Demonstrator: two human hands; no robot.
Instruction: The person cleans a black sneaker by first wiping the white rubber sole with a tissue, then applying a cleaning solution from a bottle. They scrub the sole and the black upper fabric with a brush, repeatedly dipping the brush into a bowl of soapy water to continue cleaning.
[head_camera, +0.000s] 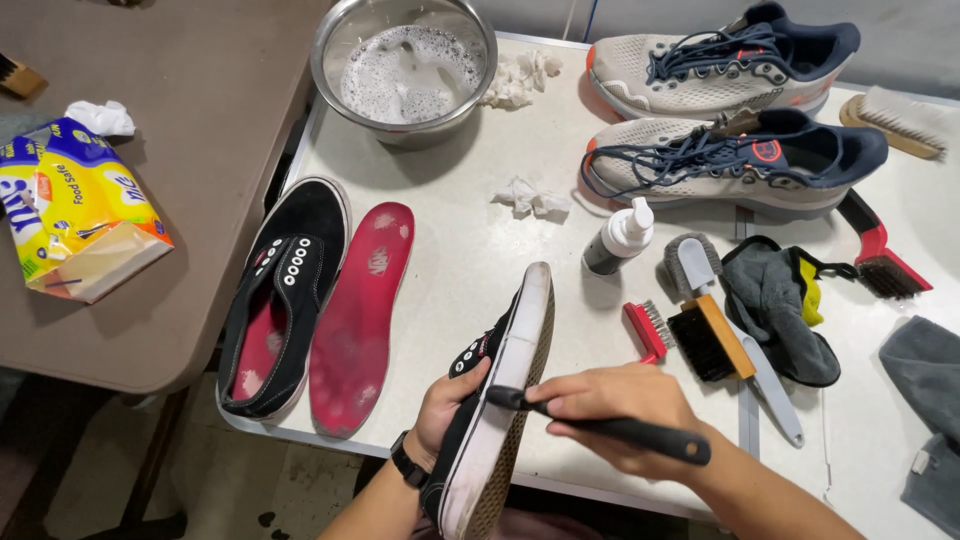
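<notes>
My left hand (445, 410) grips a black canvas sneaker (500, 385) turned on its side, white sidewall and tan sole facing right. My right hand (620, 415) is closed around a black-handled brush (640, 434) whose tip touches the sneaker's white sidewall. The matching black sneaker (285, 290) lies flat on the white table (455, 250) to the left, with a red insole (362, 315) beside it.
A steel bowl of soapy water (405, 65) stands at the back. Two grey-and-navy running shoes (735, 160) lie at the back right. Several brushes (710, 335), a small spray bottle (618, 238), grey cloths (785, 310) and crumpled tissues (530, 198) are scattered around. A yellow tissue pack (75, 210) rests on the brown table.
</notes>
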